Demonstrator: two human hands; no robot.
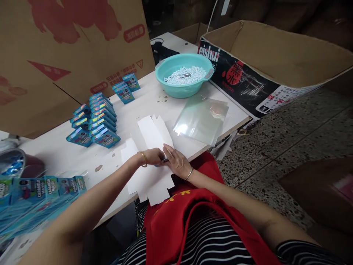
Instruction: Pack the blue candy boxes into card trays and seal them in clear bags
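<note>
My left hand [154, 156] is closed, its fingers curled around a small thing with a dark edge [164, 160]. A bit of blue shows beneath these fingers, but most of the thing is hidden. My right hand [178, 162] presses against it from the other side, fingers bent together and thumb raised. Both hands are over flat white die-cut carton blanks [150, 182] with notched tabs, lying at the table's front edge. More white blanks [150, 129] lie just beyond my fingers.
Blue caramel boxes [103, 121] stand in rows at left, near a large cardboard box [82, 44]. A turquoise basin [183, 90] holds small pale pieces. Clear plastic sheets [202, 117] lie at right, beside an open carton [237, 77]. Wrapped blue boxes [35, 195] and a bucket [30, 165] are at lower left.
</note>
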